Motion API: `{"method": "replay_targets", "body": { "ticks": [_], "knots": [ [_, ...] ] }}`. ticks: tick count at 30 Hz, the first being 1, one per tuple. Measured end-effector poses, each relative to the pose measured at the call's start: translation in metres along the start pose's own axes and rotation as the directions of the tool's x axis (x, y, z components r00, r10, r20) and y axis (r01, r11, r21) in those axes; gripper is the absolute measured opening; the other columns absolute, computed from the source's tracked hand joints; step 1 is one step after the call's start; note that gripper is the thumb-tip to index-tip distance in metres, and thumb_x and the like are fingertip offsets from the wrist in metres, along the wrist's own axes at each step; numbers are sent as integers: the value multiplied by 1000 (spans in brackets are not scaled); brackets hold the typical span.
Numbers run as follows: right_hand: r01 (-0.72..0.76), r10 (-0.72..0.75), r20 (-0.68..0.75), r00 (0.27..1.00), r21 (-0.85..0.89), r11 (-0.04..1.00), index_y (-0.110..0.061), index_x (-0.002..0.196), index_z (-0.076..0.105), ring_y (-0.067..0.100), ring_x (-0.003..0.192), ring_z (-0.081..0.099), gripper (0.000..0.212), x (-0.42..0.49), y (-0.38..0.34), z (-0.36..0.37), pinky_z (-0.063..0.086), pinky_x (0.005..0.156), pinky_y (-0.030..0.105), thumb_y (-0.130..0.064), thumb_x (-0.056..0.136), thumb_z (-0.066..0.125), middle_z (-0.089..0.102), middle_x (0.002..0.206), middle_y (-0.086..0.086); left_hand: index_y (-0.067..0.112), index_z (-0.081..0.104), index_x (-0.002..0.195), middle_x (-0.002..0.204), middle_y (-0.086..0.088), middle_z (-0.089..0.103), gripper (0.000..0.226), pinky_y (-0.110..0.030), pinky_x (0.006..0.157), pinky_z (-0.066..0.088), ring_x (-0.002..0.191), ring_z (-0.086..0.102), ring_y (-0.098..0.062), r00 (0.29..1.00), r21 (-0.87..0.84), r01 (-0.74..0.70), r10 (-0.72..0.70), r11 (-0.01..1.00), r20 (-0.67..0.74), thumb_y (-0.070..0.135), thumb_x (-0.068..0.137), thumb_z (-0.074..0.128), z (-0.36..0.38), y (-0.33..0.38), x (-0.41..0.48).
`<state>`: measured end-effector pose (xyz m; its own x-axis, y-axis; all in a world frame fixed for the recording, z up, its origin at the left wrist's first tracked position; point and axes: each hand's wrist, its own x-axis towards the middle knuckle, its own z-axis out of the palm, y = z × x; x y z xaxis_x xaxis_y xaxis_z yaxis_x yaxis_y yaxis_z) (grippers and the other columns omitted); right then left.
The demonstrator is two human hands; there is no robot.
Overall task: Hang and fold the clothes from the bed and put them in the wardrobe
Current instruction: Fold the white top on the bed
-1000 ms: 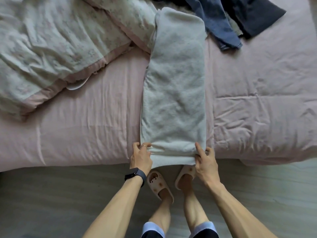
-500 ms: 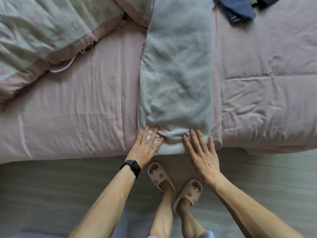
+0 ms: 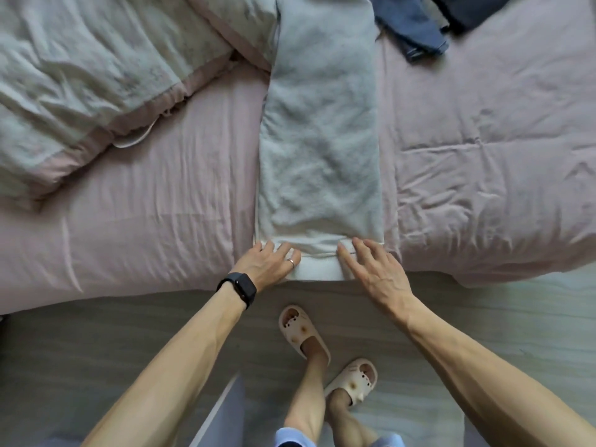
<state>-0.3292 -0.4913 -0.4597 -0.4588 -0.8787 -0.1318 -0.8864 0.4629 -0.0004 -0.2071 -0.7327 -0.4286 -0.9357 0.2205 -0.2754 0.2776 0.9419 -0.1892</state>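
Note:
A pale grey fleecy garment (image 3: 319, 140) lies folded into a long narrow strip across the pink bed sheet (image 3: 161, 227), its cream ribbed hem (image 3: 319, 269) at the near edge of the bed. My left hand (image 3: 269, 264), with a ring and a black watch on the wrist, rests on the hem's left corner. My right hand (image 3: 371, 269) lies on the hem's right corner with fingers spread and relaxed. Neither hand lifts the fabric. The garment's far end runs out of the top of the view.
A crumpled pale floral duvet (image 3: 96, 75) covers the left of the bed. Dark blue clothes (image 3: 416, 24) lie at the far right. My feet in cream slippers (image 3: 303, 333) stand on the grey floor below the bed edge.
My hands let go of the hem, spread flat over it, then slid back to its two corners. The view moved closer to the bed.

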Motion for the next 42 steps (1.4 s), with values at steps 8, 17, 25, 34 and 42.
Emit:
{"method": "replay_targets", "body": {
  "ticks": [8, 17, 25, 34, 42],
  "knots": [
    [-30, 27, 172, 985, 16, 999, -24, 136, 59, 35, 116, 61, 54, -30, 2, -107, 56, 76, 39, -12, 84, 73, 58, 136, 16, 12, 80, 81, 53, -6, 59, 55, -23, 30, 42, 40, 55, -20, 986, -26, 118, -114, 993, 120, 8, 28, 97, -107, 26, -36],
    [-180, -4, 525, 851, 298, 938, -40, 140, 48, 32, 116, 58, 55, -124, -5, -196, 50, 90, 40, -10, 94, 44, 58, 129, 3, 11, 38, 140, 123, -16, 60, 48, -43, 70, 43, 107, 62, -37, 882, -268, 216, -70, 939, 466, -3, 94, 42, -202, 94, -91],
    [-351, 19, 570, 821, 479, 804, -38, 129, 64, 30, 120, 61, 46, -98, 36, -225, 48, 92, 31, -16, 90, 52, 68, 130, 5, 20, 37, 138, 125, -13, 49, 46, -45, 76, 47, 106, 60, -39, 901, -421, 299, -108, 856, 421, 4, 96, 45, -224, 51, -64],
    [-582, 517, 336, 787, 682, 442, -18, 114, 57, 38, 106, 62, 16, 73, 124, -213, 41, 75, 36, -18, 99, 52, 71, 114, 15, 32, 8, 156, 125, -13, 48, 64, -45, 68, 42, 88, 61, -39, 895, -511, 445, -391, 735, 216, 14, 102, 38, -192, -109, 64],
    [-669, 649, 348, 677, 660, 343, -22, 120, 50, 37, 98, 64, 25, 169, 152, -160, 43, 75, 39, -19, 95, 51, 70, 108, 14, 36, 36, 142, 128, -7, 51, 42, -48, 83, 49, 95, 61, -38, 904, -643, 427, -310, 635, 294, 17, 104, 36, -134, -182, 153]
  ]
}}
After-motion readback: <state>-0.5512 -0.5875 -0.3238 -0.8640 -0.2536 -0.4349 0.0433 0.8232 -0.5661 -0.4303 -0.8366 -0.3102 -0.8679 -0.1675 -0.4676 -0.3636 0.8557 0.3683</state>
